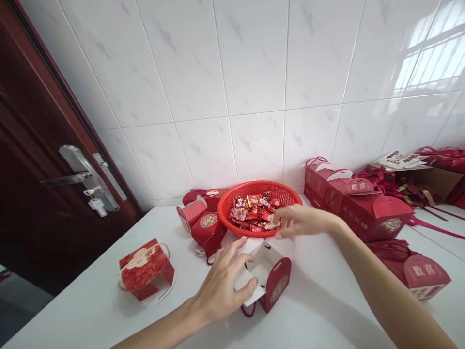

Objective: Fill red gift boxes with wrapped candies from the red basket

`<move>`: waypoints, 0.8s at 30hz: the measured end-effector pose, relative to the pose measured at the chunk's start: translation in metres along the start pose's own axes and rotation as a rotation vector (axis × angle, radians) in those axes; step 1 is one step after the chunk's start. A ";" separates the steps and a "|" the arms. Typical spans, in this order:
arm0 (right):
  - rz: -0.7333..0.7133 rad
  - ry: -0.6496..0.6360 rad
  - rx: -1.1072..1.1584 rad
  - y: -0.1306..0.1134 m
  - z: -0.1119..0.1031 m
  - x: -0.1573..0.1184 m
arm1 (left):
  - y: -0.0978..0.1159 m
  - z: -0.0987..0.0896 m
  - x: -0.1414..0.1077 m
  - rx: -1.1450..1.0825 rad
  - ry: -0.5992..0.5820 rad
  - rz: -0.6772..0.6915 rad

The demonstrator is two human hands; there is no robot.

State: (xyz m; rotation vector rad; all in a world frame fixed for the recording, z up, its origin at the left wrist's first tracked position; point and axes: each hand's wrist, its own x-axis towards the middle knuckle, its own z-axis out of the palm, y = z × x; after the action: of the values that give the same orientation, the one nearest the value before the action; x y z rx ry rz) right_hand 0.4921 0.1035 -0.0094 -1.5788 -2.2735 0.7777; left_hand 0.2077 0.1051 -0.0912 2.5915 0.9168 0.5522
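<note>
A small red gift box (278, 283) with a white inside stands on the white table with its top flaps spread. My left hand (227, 278) rests on its left side, thumb and fingers about a white flap, holding the box. Behind it a red plastic basket (228, 217) holds many wrapped candies (252, 211). My right hand (300, 219) is over the basket's right front edge, fingers bent downward and apart beside the candies, slightly blurred. I see nothing in its fingers; the fingertips are partly hidden.
A patterned red box (147, 269) lies at the left; other red boxes (209, 228) stand beside the basket. At the right are a row of red boxes (358, 208), another box (410, 269) and a carton (441, 182) with ribbons. Tiled wall behind; a door (43, 116) at left.
</note>
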 end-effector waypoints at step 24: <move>0.409 0.096 0.066 0.098 0.016 0.137 | -0.033 0.014 0.218 0.512 -0.577 -0.235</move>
State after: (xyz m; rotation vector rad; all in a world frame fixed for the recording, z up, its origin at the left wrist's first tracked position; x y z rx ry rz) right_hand 0.5096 0.2520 -0.0894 -2.0315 -1.8602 0.8384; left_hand 0.3529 0.2696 -0.0640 2.7495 1.2305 -0.5419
